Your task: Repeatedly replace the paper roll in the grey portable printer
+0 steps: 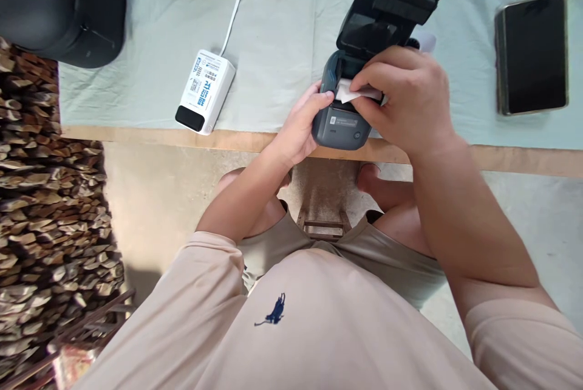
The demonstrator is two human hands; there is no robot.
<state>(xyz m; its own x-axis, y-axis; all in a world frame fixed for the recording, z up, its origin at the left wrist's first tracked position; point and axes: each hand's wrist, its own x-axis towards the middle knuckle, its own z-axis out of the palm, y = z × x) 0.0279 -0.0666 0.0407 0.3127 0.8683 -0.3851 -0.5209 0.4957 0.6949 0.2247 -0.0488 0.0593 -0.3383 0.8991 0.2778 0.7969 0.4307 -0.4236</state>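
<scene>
A small dark grey label printer [342, 126] stands at the table's near edge with its black lid [387, 10] swung open and up. My left hand [300, 126] grips the printer's left side, thumb along its top edge. My right hand [405, 101] lies over the open paper bay, its fingers pinched on the white paper [346, 93] that sticks out of the bay. The inside of the bay is mostly hidden under my right hand.
A white power bank [204, 91] with a white cable [232, 16] lies to the left on the pale green cloth [282, 31]. A black tablet [532, 53] lies at the right, a black case [64, 4] at the far left. Stacked wood [45, 208] fills the left side below the table.
</scene>
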